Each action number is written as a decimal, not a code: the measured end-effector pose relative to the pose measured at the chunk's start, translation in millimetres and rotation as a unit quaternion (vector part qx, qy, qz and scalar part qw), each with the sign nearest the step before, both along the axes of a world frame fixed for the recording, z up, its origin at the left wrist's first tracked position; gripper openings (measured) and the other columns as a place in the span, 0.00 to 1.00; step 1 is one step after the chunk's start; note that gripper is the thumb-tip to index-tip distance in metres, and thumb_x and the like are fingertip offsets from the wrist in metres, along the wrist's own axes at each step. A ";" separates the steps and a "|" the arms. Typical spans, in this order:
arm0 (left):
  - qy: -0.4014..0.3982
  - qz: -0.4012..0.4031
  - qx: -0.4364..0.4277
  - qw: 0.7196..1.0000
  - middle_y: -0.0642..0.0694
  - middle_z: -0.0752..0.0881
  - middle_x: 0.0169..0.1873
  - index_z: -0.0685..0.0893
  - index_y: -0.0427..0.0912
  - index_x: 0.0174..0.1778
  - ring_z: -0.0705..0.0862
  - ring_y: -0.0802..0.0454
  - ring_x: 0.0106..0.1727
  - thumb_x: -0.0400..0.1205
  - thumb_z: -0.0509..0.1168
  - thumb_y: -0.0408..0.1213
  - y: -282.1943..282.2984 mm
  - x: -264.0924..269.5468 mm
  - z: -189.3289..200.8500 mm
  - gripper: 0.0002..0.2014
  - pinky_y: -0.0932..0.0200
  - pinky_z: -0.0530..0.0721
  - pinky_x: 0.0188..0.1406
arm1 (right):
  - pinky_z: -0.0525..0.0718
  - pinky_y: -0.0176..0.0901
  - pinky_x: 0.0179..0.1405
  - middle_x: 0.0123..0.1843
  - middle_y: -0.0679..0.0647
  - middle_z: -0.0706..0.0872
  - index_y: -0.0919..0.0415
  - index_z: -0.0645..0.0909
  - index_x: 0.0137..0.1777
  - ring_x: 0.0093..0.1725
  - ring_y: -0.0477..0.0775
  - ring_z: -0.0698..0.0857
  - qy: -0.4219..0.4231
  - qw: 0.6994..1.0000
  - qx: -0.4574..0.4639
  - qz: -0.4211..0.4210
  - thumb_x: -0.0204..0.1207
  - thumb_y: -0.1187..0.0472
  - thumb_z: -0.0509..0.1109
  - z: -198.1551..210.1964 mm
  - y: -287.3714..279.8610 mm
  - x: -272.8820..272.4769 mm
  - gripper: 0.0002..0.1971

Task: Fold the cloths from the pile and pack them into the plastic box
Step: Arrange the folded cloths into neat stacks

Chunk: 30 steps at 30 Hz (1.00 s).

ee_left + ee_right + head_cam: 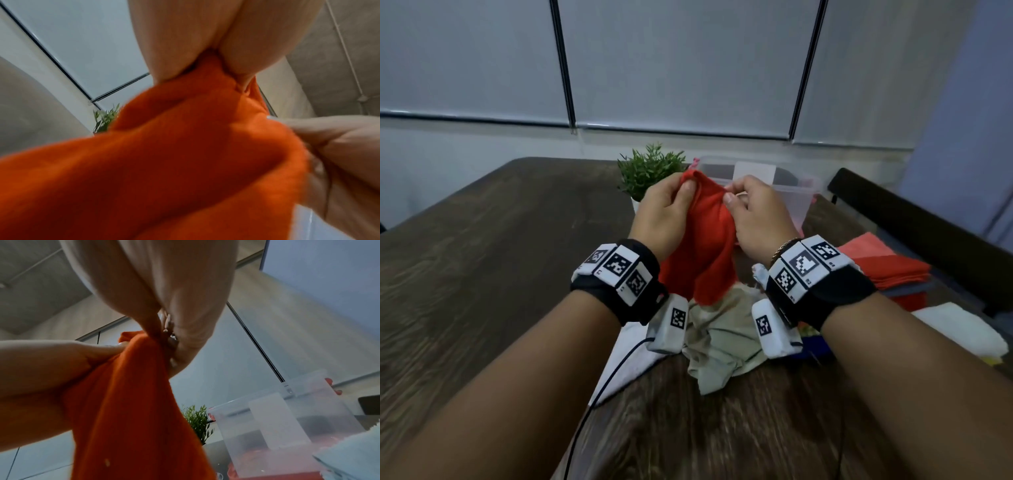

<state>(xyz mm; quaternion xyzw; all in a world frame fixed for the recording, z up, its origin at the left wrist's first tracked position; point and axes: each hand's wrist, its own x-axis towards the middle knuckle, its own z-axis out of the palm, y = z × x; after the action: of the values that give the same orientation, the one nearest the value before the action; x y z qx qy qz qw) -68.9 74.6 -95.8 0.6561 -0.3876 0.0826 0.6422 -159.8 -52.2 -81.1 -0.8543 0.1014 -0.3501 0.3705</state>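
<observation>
An orange-red cloth point(705, 236) hangs bunched between both hands above the table. My left hand point(664, 212) grips its upper left edge, thumb pressed on the fabric. My right hand point(753, 212) pinches the upper right edge close beside it. The left wrist view shows the cloth point(174, 162) filling the frame under my pinching fingers point(185, 48). In the right wrist view the cloth point(131, 402) drapes down from my pinched fingers point(164, 305). The clear plastic box point(791, 192) stands behind my hands, with red cloth inside point(277, 454). A crumpled pile point(726, 339) lies under my wrists.
A small green plant point(650, 171) in a white pot stands left of the box. Folded orange and grey cloths point(887, 267) and a white cloth point(959, 329) lie at the right. A dark chair back point(914, 212) lines the table's right side. A black cable point(606, 387) trails off my left wrist.
</observation>
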 end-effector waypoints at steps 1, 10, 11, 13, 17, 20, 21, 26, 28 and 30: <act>-0.001 -0.014 0.010 1.000 0.58 0.87 0.41 0.84 0.49 0.52 0.83 0.65 0.41 0.85 0.64 0.41 -0.8 -1.2 -2.5 0.04 0.62 0.80 0.46 | 0.80 0.40 0.44 0.46 0.53 0.88 0.53 0.81 0.52 0.43 0.50 0.85 -0.007 1.000 0.006 -0.003 0.85 0.60 0.64 2.8 0.4 -1.2 0.05; -0.061 0.147 0.014 0.987 0.54 0.88 0.40 0.89 0.49 0.48 0.84 0.65 0.38 0.82 0.67 0.34 29.2 34.5 18.5 0.07 0.74 0.79 0.44 | 0.75 0.36 0.35 0.36 0.41 0.84 0.46 0.83 0.39 0.36 0.40 0.82 0.115 0.986 -0.121 -0.015 0.68 0.50 0.82 24.3 -19.1 -26.0 0.09; -0.058 0.176 0.000 0.983 0.54 0.88 0.40 0.90 0.48 0.49 0.85 0.61 0.40 0.82 0.67 0.34 33.7 40.7 22.1 0.07 0.71 0.82 0.47 | 0.74 0.36 0.33 0.35 0.42 0.84 0.48 0.83 0.36 0.35 0.40 0.81 0.119 0.984 -0.130 -0.030 0.69 0.50 0.81 26.4 -22.7 -29.7 0.09; -0.030 0.206 -0.037 0.977 0.52 0.89 0.41 0.90 0.48 0.49 0.87 0.55 0.43 0.82 0.66 0.36 39.4 50.3 27.9 0.07 0.58 0.87 0.51 | 0.74 0.37 0.30 0.33 0.44 0.83 0.51 0.82 0.34 0.33 0.43 0.82 0.121 0.981 -0.139 -0.061 0.70 0.48 0.81 28.8 -30.3 -35.8 0.12; -0.034 0.201 -0.032 0.978 0.52 0.87 0.38 0.87 0.46 0.48 0.84 0.56 0.40 0.83 0.65 0.36 40.5 47.4 41.4 0.05 0.56 0.85 0.49 | 0.85 0.46 0.39 0.36 0.48 0.87 0.54 0.82 0.38 0.38 0.52 0.87 0.102 0.985 -0.114 -0.082 0.74 0.44 0.77 38.3 -30.8 -43.1 0.15; -0.050 0.184 -0.060 0.980 0.50 0.87 0.41 0.87 0.42 0.50 0.83 0.57 0.42 0.84 0.65 0.36 41.0 38.3 59.5 0.06 0.58 0.83 0.50 | 0.86 0.52 0.44 0.38 0.54 0.89 0.57 0.82 0.38 0.39 0.56 0.88 0.016 0.996 -0.055 -0.075 0.75 0.43 0.75 59.8 -20.7 -50.5 0.17; -0.055 0.183 -0.067 0.979 0.50 0.87 0.42 0.87 0.41 0.52 0.83 0.57 0.43 0.83 0.65 0.37 42.6 36.1 66.6 0.07 0.59 0.83 0.51 | 0.85 0.50 0.42 0.38 0.55 0.89 0.57 0.82 0.38 0.37 0.54 0.86 -0.014 0.997 -0.041 -0.061 0.75 0.44 0.75 70.5 -15.7 -55.3 0.16; -0.102 0.172 -0.135 0.970 0.55 0.87 0.41 0.85 0.48 0.49 0.85 0.63 0.40 0.79 0.67 0.39 57.2 23.6 110.2 0.05 0.66 0.82 0.45 | 0.82 0.48 0.36 0.37 0.57 0.88 0.56 0.85 0.39 0.33 0.49 0.83 -0.085 0.996 -0.032 -0.007 0.73 0.48 0.79 127.8 0.5 -82.7 0.13; -0.113 0.174 -0.139 0.968 0.57 0.87 0.40 0.84 0.51 0.47 0.83 0.65 0.36 0.78 0.67 0.40 59.3 25.0 117.5 0.04 0.67 0.79 0.39 | 0.87 0.56 0.39 0.40 0.63 0.90 0.57 0.85 0.37 0.35 0.54 0.86 -0.091 0.996 -0.015 -0.002 0.67 0.48 0.81 138.8 -5.2 -82.7 0.13; -0.105 0.167 -0.117 0.973 0.57 0.86 0.36 0.85 0.50 0.45 0.80 0.65 0.31 0.77 0.68 0.41 58.6 27.4 112.2 0.03 0.66 0.77 0.35 | 0.85 0.59 0.37 0.37 0.66 0.89 0.61 0.86 0.36 0.33 0.56 0.83 -0.062 0.997 -0.025 -0.031 0.63 0.47 0.78 139.0 -15.5 -77.7 0.16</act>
<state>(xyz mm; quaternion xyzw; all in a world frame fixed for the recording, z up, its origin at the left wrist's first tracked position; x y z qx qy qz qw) -41.5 133.2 16.4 0.6198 -0.3255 0.3014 0.6473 -237.5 -67.7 57.9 -0.8363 0.0957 -0.4160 0.3440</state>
